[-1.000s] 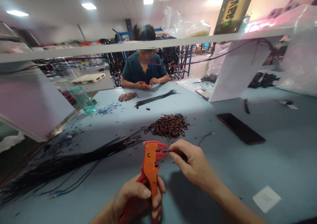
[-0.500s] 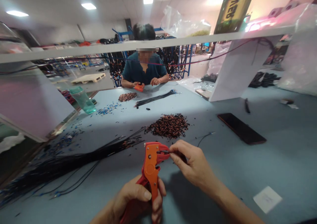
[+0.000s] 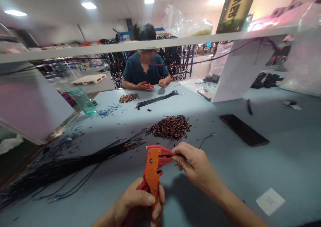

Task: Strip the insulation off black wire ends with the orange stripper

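Note:
An orange and red wire stripper stands upright in my left hand, whose fingers wrap round its handles. Its jaws point right, towards my right hand. Thumb and forefinger of that hand pinch a thin black wire right at the jaw opening; most of the wire is hidden behind the fingers. Beyond the tool lies a heap of short black and copper wire scraps. To the left a long bundle of black wires stretches over the table, with bare copper ends near the heap.
Across the table a co-worker holds a red tool. A phone, a paper square and a short loose wire lie to the right. A green bottle stands far left. A shelf crosses overhead.
My hands and the wire stripper stay almost in place, with the wire still pinched at the jaws. Across the table, the co-worker's tool has turned and shifted slightly right.

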A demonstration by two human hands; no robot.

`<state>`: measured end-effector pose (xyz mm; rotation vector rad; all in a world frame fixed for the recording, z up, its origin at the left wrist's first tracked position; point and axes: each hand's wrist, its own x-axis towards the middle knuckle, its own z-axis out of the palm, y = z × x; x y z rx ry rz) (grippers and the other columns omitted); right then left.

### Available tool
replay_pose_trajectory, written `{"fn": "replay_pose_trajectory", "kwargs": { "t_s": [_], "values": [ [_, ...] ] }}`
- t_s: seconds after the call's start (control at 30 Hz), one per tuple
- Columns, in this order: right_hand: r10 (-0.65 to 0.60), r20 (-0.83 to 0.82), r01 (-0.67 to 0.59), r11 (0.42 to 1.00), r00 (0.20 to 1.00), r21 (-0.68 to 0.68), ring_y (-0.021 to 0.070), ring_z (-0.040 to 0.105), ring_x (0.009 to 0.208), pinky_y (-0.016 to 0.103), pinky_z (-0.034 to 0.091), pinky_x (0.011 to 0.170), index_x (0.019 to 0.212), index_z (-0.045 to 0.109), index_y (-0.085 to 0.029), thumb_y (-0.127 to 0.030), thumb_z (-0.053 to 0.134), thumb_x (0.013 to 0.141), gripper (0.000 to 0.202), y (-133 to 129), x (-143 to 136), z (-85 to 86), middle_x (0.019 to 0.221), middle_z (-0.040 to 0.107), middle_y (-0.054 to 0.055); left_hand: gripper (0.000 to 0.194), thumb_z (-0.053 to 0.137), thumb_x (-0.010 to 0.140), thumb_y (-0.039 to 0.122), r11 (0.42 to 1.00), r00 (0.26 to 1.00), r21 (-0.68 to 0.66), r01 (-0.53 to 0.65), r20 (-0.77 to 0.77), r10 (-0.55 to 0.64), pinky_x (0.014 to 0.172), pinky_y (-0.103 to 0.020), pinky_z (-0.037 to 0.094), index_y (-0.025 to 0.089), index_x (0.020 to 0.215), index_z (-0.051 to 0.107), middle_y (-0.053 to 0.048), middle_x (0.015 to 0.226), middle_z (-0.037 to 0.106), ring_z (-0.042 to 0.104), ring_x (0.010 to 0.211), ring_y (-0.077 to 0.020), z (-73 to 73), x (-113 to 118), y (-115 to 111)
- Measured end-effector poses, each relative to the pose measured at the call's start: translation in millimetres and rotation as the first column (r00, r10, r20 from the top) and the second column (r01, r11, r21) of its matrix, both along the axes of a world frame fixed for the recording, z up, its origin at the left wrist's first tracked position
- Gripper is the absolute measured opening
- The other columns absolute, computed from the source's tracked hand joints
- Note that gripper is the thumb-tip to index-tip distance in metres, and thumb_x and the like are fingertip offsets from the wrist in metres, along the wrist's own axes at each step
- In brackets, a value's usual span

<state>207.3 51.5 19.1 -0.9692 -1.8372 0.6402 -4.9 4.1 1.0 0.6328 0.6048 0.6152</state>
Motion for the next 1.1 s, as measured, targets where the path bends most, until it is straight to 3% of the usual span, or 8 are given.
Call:
{"fn": "replay_pose_trajectory", "kwargs": {
  "t_s": [0.5, 0.83, 1.0, 1.1],
  "values": [
    [-0.026, 0.042, 0.024, 0.999, 0.999, 0.04, 0.0121, 0.052, 0.058, 0.023, 0.041, 0.057, 0.078, 0.06, -0.02, -0.017, 0.052, 0.089, 0.015, 2, 1, -1.6, 0.066, 0.059, -0.001, 0.028, 0.072, 0.069, 0.038, 1.0, 0.997, 0.002, -0.03, -0.065, 0.031, 0.038, -0.021, 0.038, 0.016, 0.066, 0.055, 0.003, 0.041, 0.049, 0.044, 0.033, -0.0092, -1.1, 8, -4],
    [-0.002, 0.061, 0.006, 0.998, 0.998, -0.063, 0.0099, 0.045, 0.052, 0.02, 0.036, 0.053, 0.08, 0.058, -0.019, -0.022, 0.049, 0.093, 0.016, -2, 0, -0.6, 0.061, 0.052, -0.004, 0.04, 0.071, 0.078, 0.047, 0.992, 0.993, 0.109, -0.066, -0.089, 0.076, 0.034, -0.018, 0.031, 0.019, 0.064, 0.046, 0.009, 0.037, 0.038, 0.033, 0.029, -0.0049, -13.1, 11, -10],
    [-0.009, 0.054, 0.013, 0.997, 0.999, -0.072, 0.01, 0.044, 0.053, 0.02, 0.036, 0.054, 0.081, 0.058, -0.019, -0.022, 0.048, 0.093, 0.016, -2, -2, -2.0, 0.062, 0.05, -0.005, 0.035, 0.069, 0.08, 0.041, 0.99, 0.994, 0.091, -0.105, -0.016, 0.107, 0.031, -0.017, 0.029, 0.019, 0.064, 0.047, 0.01, 0.037, 0.037, 0.029, 0.026, -0.0042, -22.2, 10, -9],
    [-0.017, 0.061, 0.021, 0.997, 0.998, -0.067, 0.0099, 0.044, 0.054, 0.02, 0.036, 0.055, 0.081, 0.058, -0.019, -0.023, 0.048, 0.094, 0.017, -2, -2, -2.8, 0.063, 0.05, -0.005, 0.031, 0.067, 0.08, 0.038, 0.994, 0.995, 0.071, -0.088, 0.045, 0.084, 0.033, -0.017, 0.031, 0.019, 0.067, 0.048, 0.009, 0.04, 0.04, 0.032, 0.028, -0.0046, -19.2, 9, -8]
  ]
}}
